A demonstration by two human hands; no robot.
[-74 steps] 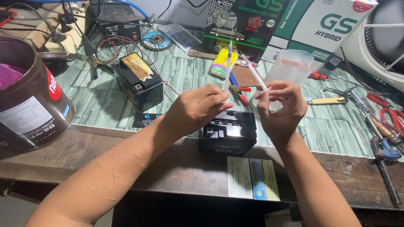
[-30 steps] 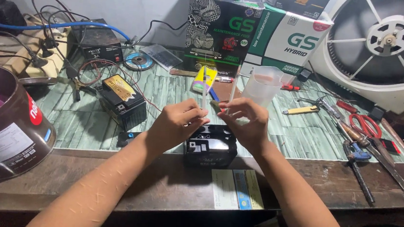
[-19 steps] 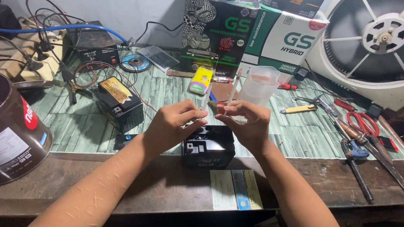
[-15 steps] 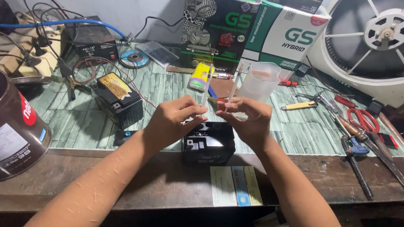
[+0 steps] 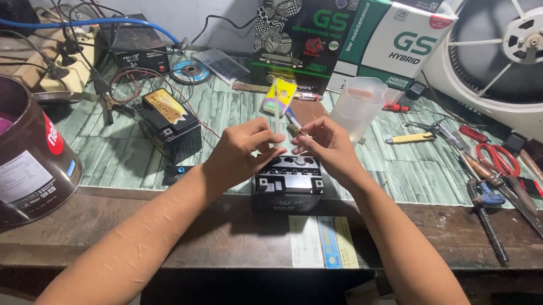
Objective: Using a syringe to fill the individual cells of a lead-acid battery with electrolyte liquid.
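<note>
My left hand (image 5: 240, 155) pinches a thin white tube (image 5: 279, 122) that stands upright just above a small black battery (image 5: 288, 184) at the table's front edge. Facing it a few centimetres away, my right hand (image 5: 325, 148) has its fingertips closed on a second thin tube, which the fingers mostly hide. Both hands hover over the battery's top, where a row of filler holes shows. A translucent plastic measuring cup (image 5: 358, 105) stands just behind my right hand.
A second battery (image 5: 173, 121) with a yellow label and wires lies to the left, near a black charger (image 5: 133, 47). A big brown can (image 5: 13, 149) stands far left. Battery boxes (image 5: 308, 28) and a fan (image 5: 529, 51) stand behind; scissors (image 5: 496, 156) and screwdrivers (image 5: 486, 210) lie right.
Both hands have come down and closer together over the black battery, and the two tubes now sit lower. The view has shifted slightly.
</note>
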